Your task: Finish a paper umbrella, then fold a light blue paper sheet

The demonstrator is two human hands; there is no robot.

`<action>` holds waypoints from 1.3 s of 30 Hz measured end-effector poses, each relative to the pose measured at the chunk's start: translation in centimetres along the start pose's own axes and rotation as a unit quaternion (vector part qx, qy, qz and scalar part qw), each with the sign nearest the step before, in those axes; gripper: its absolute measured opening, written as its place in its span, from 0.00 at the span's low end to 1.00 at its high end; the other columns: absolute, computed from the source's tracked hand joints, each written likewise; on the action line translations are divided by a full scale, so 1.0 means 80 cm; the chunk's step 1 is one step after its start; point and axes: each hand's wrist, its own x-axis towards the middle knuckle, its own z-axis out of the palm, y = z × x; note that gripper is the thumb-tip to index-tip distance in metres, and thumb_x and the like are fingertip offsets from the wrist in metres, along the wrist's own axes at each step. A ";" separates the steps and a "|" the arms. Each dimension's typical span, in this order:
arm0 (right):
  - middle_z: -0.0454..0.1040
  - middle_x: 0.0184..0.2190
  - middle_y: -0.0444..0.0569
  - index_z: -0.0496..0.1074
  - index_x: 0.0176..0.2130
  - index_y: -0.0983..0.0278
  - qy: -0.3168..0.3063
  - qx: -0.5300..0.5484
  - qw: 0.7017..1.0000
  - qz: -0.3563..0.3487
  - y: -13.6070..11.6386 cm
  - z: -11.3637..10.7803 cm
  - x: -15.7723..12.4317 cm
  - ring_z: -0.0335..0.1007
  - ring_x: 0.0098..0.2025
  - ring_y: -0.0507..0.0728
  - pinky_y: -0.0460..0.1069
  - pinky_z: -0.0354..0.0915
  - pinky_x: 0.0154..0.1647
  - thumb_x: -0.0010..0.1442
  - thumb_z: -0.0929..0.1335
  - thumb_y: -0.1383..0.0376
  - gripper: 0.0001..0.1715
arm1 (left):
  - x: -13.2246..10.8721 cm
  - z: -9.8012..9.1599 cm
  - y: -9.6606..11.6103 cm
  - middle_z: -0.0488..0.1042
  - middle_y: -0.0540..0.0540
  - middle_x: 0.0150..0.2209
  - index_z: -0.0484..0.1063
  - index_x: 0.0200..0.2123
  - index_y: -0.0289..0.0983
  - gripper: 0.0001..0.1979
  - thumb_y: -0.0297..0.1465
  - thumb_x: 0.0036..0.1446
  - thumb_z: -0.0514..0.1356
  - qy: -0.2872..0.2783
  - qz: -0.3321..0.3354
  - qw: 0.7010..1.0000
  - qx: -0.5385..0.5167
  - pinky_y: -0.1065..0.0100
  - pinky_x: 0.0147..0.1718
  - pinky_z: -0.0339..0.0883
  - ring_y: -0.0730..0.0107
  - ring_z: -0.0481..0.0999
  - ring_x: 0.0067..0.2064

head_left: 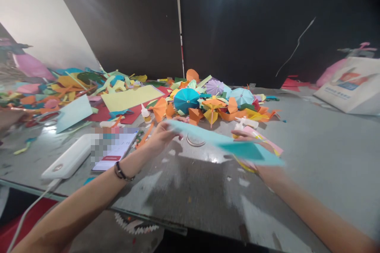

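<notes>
My left hand (163, 136) is closed on the left end of a light blue sheet of paper (204, 132), held above the table. The sheet stretches right, blurred by motion, with a darker teal patch near its right end. My right hand (247, 136) is partly covered by that end, its visible fingers stretched out toward the left. Whether it touches the sheet is hidden. Below the sheet lies a ring of pale tape (196, 140). Close to my right hand are a pink and yellow paper piece (265, 140) and a white glue bottle (247, 121).
Colourful paper scraps and folded paper umbrellas (186, 100) heap along the back. A phone (115, 150) and a white power bank (73, 156) with a cable lie left; scissors (49, 118) lie farther left. Another glue bottle (145, 114) stands mid-table. A white bag (353, 87) stands right.
</notes>
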 end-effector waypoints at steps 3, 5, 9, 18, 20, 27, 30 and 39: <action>0.80 0.31 0.52 0.82 0.31 0.59 0.014 -0.033 0.999 0.007 0.010 0.000 -0.001 0.77 0.37 0.66 0.59 0.75 0.35 0.54 0.77 0.43 0.23 | 0.005 -0.009 -0.012 0.77 0.46 0.30 0.80 0.27 0.36 0.16 0.41 0.48 0.76 0.013 -0.001 0.999 -0.029 0.69 0.33 0.70 0.71 0.74 0.31; 0.81 0.31 0.53 0.82 0.31 0.60 0.002 -0.039 0.999 0.020 0.014 0.000 -0.004 0.77 0.37 0.65 0.58 0.75 0.35 0.54 0.77 0.42 0.25 | 0.005 -0.014 -0.015 0.75 0.48 0.27 0.80 0.27 0.34 0.15 0.39 0.49 0.76 0.000 -0.030 0.999 -0.044 0.71 0.31 0.69 0.73 0.72 0.30; 0.82 0.36 0.51 0.83 0.38 0.61 -0.013 0.016 0.997 0.074 0.011 -0.001 -0.011 0.78 0.37 0.63 0.54 0.74 0.36 0.52 0.79 0.42 0.27 | 0.001 -0.018 -0.016 0.72 0.50 0.25 0.78 0.28 0.33 0.15 0.37 0.45 0.77 -0.053 -0.088 0.994 -0.039 0.72 0.26 0.65 0.74 0.70 0.27; 0.83 0.38 0.53 0.83 0.39 0.64 -0.303 -0.032 0.940 0.156 -0.002 -0.009 -0.008 0.79 0.39 0.62 0.53 0.73 0.40 0.54 0.78 0.45 0.26 | 0.000 -0.016 -0.022 0.71 0.50 0.32 0.78 0.38 0.35 0.15 0.39 0.54 0.74 -0.037 -0.068 0.997 -0.015 0.74 0.30 0.62 0.76 0.69 0.32; 0.83 0.41 0.54 0.84 0.41 0.64 -0.351 -0.063 0.922 0.152 -0.007 -0.008 -0.010 0.79 0.43 0.63 0.55 0.73 0.44 0.55 0.77 0.44 0.28 | 0.000 -0.015 -0.020 0.70 0.51 0.31 0.77 0.38 0.35 0.15 0.40 0.55 0.73 -0.044 -0.065 0.997 -0.002 0.74 0.29 0.60 0.76 0.68 0.31; 0.82 0.48 0.57 0.81 0.48 0.63 -0.246 -0.018 0.953 0.176 -0.008 0.011 -0.017 0.79 0.50 0.67 0.58 0.73 0.50 0.56 0.75 0.39 0.35 | -0.019 0.021 -0.015 0.69 0.51 0.28 0.74 0.33 0.34 0.17 0.42 0.55 0.73 -0.109 -0.070 0.991 0.027 0.72 0.26 0.57 0.75 0.67 0.29; 0.83 0.46 0.58 0.82 0.47 0.64 -0.225 -0.015 0.955 0.193 0.001 0.017 -0.016 0.80 0.45 0.66 0.58 0.74 0.47 0.56 0.76 0.41 0.33 | -0.026 0.038 -0.022 0.72 0.50 0.29 0.74 0.34 0.35 0.19 0.42 0.53 0.75 -0.094 -0.108 0.990 -0.011 0.71 0.26 0.61 0.73 0.70 0.29; 0.84 0.44 0.57 0.83 0.42 0.64 -0.126 -0.039 0.983 0.130 0.012 0.016 -0.014 0.80 0.44 0.65 0.58 0.74 0.45 0.53 0.78 0.42 0.31 | -0.024 0.041 -0.035 0.81 0.41 0.42 0.79 0.45 0.34 0.26 0.36 0.43 0.80 -0.080 -0.205 0.971 -0.096 0.65 0.38 0.71 0.62 0.80 0.39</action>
